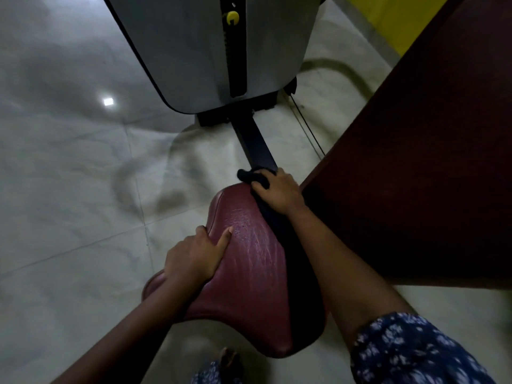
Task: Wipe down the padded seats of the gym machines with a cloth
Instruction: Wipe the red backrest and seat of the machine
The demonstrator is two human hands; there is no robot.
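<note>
**A:** Head view. How does the seat look?

**B:** The padded seat (249,267) is maroon vinyl, narrow at the far tip and wider toward the camera. Its top is creased and shows a faint sheen. It sits low in the centre of the frame, on a black frame rail (256,145) that runs to the grey weight-stack shroud (194,51).

**A:** Edges and room?

**B:** The left rim is rolled, with open tiled floor (69,189) well beyond it. On the right a large maroon back pad (415,162) stands just beside the seat, and the gap between them is narrow. A dark band runs along the seat's right side. I cannot tell whether it is hanging cloth or the shaded flank. Past the far tip there is only rail.

**A:** Hands?

**B:** The left hand (194,256) grips the seat's left rim. Its thumb lies flat on the top surface and its fingers are curled over the edge and close together. The right hand (279,192) is at the far tip, knuckles up, with its fingers curled around a bunched dark cloth (250,176). The cloth bulges out to the left of the fingers and touches the tip of the seat.

**A:** Anything else?

**B:** There is a yellow knob (232,18) on the shroud's slot. A thin cable (307,128) slants beside the rail. A blue floral sleeve (415,353) covers the right upper arm, and a bare foot (230,358) is below the seat's near end.
</note>
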